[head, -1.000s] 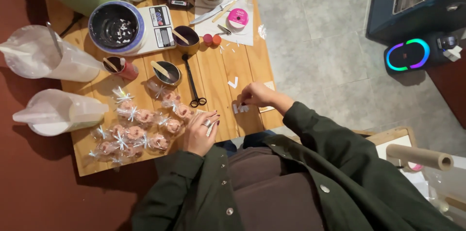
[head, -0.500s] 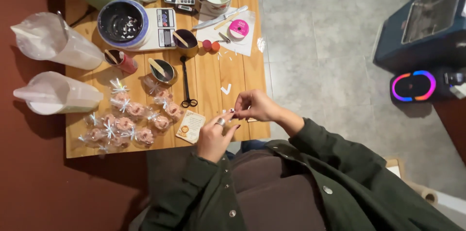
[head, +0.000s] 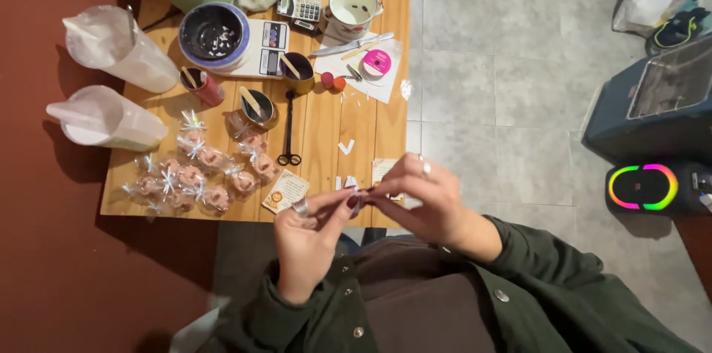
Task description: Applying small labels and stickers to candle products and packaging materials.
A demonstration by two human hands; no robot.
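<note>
My left hand [head: 308,231] and my right hand [head: 419,197] meet above the near edge of the wooden table [head: 363,119], fingertips pinched together on a small pale piece [head: 354,197]; what it is cannot be made out. Both sleeves are dark green. A small printed card [head: 285,191] lies on the table just left of my left hand. Further left sit several pink items wrapped in clear film with ribbon ties [head: 196,175]. Black scissors [head: 288,130] lie beyond the card.
Two clear pitchers [head: 111,119] lie at the table's left. A dark bowl on a scale [head: 215,30], a calculator [head: 299,6], a white mug [head: 352,8], small cups with sticks [head: 256,104] and a pink ribbon spool [head: 377,62] stand further back. A lit speaker [head: 645,186] rests on the tiled floor at right.
My left hand left the wrapped items and rose towards me. My right hand came off the table to meet it; both now pinch the small piece together.
</note>
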